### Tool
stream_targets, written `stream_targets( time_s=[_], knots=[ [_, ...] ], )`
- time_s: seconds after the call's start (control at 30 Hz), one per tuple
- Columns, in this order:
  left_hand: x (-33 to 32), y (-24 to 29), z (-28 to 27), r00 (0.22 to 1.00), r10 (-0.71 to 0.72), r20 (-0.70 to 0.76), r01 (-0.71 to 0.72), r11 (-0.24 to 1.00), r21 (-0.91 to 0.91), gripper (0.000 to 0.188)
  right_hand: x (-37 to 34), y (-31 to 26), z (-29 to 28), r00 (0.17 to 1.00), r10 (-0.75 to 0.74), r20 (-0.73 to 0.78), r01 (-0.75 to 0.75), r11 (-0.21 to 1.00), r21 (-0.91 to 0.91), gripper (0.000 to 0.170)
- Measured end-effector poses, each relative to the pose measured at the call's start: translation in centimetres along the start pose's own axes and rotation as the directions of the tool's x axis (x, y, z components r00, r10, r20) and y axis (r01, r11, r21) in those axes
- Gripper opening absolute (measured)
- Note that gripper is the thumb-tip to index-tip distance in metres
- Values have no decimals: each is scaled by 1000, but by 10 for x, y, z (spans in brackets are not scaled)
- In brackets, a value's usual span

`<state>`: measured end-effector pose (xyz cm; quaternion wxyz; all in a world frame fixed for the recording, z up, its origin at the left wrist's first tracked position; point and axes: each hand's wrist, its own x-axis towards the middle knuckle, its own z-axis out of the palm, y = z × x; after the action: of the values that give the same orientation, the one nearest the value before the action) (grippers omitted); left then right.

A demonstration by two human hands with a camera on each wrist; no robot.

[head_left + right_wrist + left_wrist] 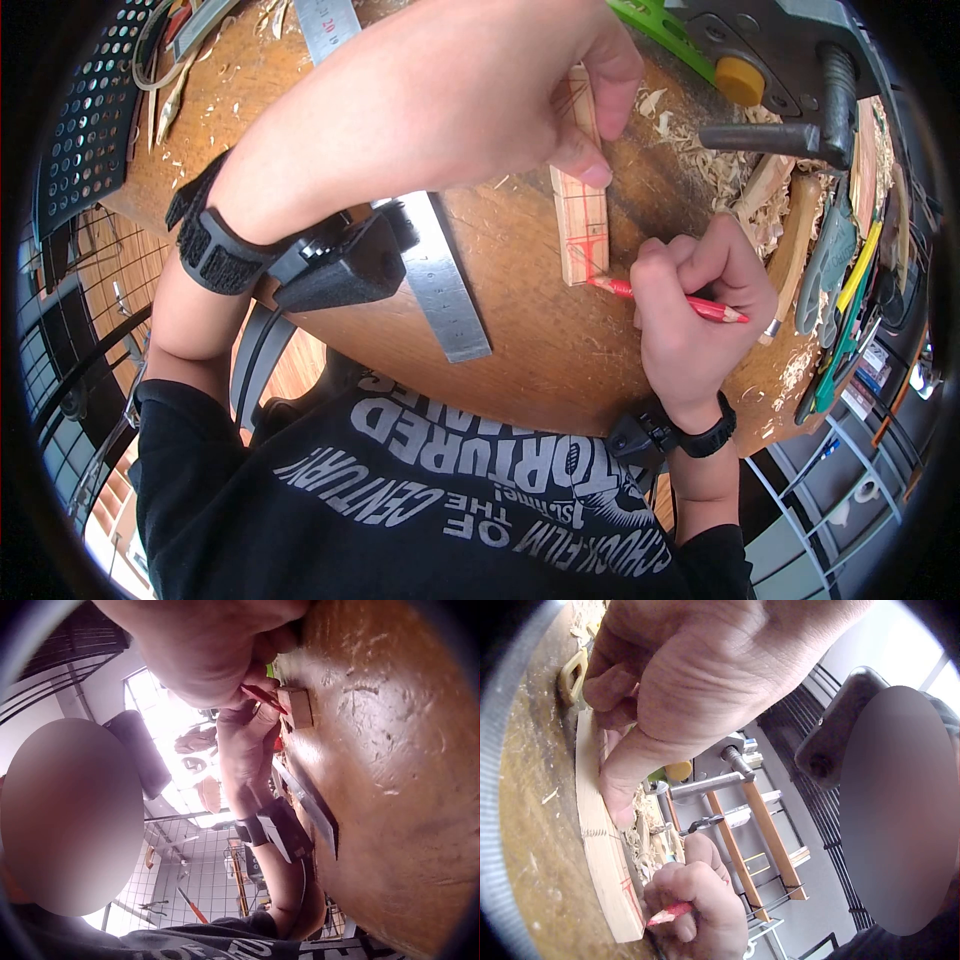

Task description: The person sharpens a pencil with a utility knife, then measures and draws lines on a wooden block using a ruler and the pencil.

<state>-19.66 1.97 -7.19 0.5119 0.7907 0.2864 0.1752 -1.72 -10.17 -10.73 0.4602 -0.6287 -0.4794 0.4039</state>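
A pale strip of wood (583, 235) lies on the wooden table, with dark and red pencil lines drawn across its near part. My left hand (500, 95) reaches over from the left and holds the strip's far part between thumb and fingers. In my right hand (700, 315) a red pencil (619, 288) is gripped, its point right at the near end of the strip. The left wrist view shows the strip's plain side (604, 862) with the pencil (671, 912) beside its marked end. A steel ruler (445, 290) lies left of the strip, partly hidden under my left forearm.
A metal vise (790, 80) stands at the back right, with wood shavings (735, 175) below it. A green tool (655, 30) lies behind my left hand. Several tools and a yellow pencil (858, 265) lie along the right edge. A perforated black panel (90, 110) stands at the left.
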Motion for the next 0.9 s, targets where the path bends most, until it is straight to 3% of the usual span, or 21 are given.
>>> stream_targets(
  time_s=[0.1,0.17,0.27,0.3,0.37,0.5,0.57,0.7,0.77,0.9],
  knots=[
    [0,2,2,997,77,-13,-76,997,11,18,0,1,1,1000,-11,-3,11,1000,-3,38],
    [1,17,3,1000,-28,12,25,974,225,17,0,1,1,1000,-28,1,28,1000,0,38],
    [1,17,2,999,-24,26,17,969,246,18,0,0,1,999,-33,36,33,999,-8,38],
    [3,17,-2,999,-24,27,17,969,246,18,0,0,0,999,-23,25,24,1000,-7,39],
    [9,14,-13,980,-167,109,180,975,-130,18,0,0,0,1000,-14,14,14,1000,-5,39],
    [3,11,-5,995,-63,74,62,998,13,18,0,1,0,1000,-22,16,22,1000,-4,38],
    [1,16,1,1000,-5,24,-1,967,255,18,0,2,0,999,-27,27,27,1000,-3,38],
    [3,7,-4,998,33,46,-35,999,39,17,0,1,0,1000,-14,8,14,1000,-1,38],
    [7,22,-4,985,-155,70,143,979,146,17,0,1,0,1000,8,-5,-8,1000,9,38],
    [2,5,-4,999,-12,31,11,999,37,17,0,2,1,997,-68,27,68,998,-15,38]
  ],
)
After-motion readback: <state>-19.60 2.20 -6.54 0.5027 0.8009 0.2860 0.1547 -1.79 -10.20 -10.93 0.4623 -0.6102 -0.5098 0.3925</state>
